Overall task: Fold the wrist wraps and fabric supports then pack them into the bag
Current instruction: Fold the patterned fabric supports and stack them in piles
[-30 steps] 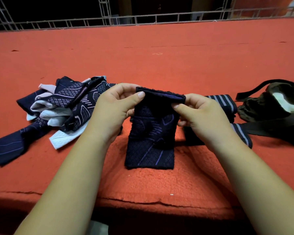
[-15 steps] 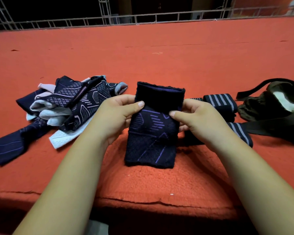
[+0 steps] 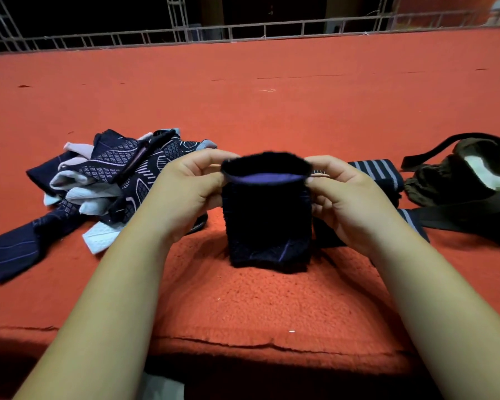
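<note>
A dark navy fabric support (image 3: 267, 223) with purple lines stands on the red cloth in front of me, its top edge bent over toward me so a purple inner edge shows. My left hand (image 3: 182, 194) pinches its upper left corner and my right hand (image 3: 347, 203) pinches its upper right corner. A heap of navy, white and pink patterned supports (image 3: 98, 186) lies to the left. Dark wrist wraps with grey stripes (image 3: 378, 174) lie just behind my right hand. The olive-green bag (image 3: 456, 180) with black straps sits at the far right.
The red fleece cover (image 3: 272, 111) stretches far back to a metal railing (image 3: 243, 30). Its front edge runs just below my forearms, with dark space beneath. A black bag strap (image 3: 459, 217) trails leftward across the cloth from the bag.
Both hands rose to the support's top corners and brought its top edge over toward me, shortening the visible piece. The lower end stays on the cloth.
</note>
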The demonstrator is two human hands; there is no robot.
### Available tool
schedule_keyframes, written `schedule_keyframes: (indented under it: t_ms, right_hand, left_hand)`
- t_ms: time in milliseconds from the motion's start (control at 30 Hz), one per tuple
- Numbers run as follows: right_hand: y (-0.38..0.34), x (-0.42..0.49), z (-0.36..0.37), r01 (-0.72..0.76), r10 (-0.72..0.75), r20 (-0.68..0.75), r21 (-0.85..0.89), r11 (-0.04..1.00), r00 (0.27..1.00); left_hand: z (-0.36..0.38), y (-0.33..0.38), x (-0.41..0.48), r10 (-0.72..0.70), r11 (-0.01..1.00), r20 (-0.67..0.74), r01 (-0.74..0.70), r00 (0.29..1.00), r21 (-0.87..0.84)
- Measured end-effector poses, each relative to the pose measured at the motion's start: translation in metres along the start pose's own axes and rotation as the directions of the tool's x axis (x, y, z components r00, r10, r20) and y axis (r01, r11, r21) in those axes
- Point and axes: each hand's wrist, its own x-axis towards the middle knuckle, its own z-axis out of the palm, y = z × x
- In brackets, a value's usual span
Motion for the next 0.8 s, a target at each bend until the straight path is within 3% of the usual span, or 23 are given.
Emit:
schedule_keyframes:
  t_ms: [233,333,433,567,700,800]
  right_hand:
    - [-0.004,0.003,0.000,-0.057,0.064,-0.038,0.168,0.984,0.997]
    - [-0.001,0.004,-0.001,-0.026,0.028,-0.022,0.102,0.994,0.999]
    - [0.003,0.003,-0.001,0.037,-0.037,-0.010,0.019,0.999,0.999]
    - [0.003,0.002,-0.001,0.126,-0.127,-0.001,-0.135,0.983,0.992]
    - [0.004,0.003,0.001,0.164,-0.170,-0.030,-0.135,0.977,0.985]
    - [0.002,0.003,0.003,0.103,-0.106,-0.041,-0.067,0.992,0.994]
  left_hand:
    - [0.006,0.008,-0.005,-0.022,0.995,0.021,0.024,1.000,-0.100]
    - [0.006,0.005,-0.003,0.013,0.996,0.045,-0.009,0.999,-0.092]
    - [0.004,0.000,-0.002,0.048,0.997,0.065,-0.052,0.997,0.060]
    - [0.003,-0.008,0.000,-0.036,0.989,0.062,0.027,0.997,0.147]
    - [0.002,-0.008,0.000,-0.071,0.991,0.075,0.062,0.995,0.116]
    - [0.005,-0.006,0.001,-0.025,0.997,0.056,0.020,0.998,0.076]
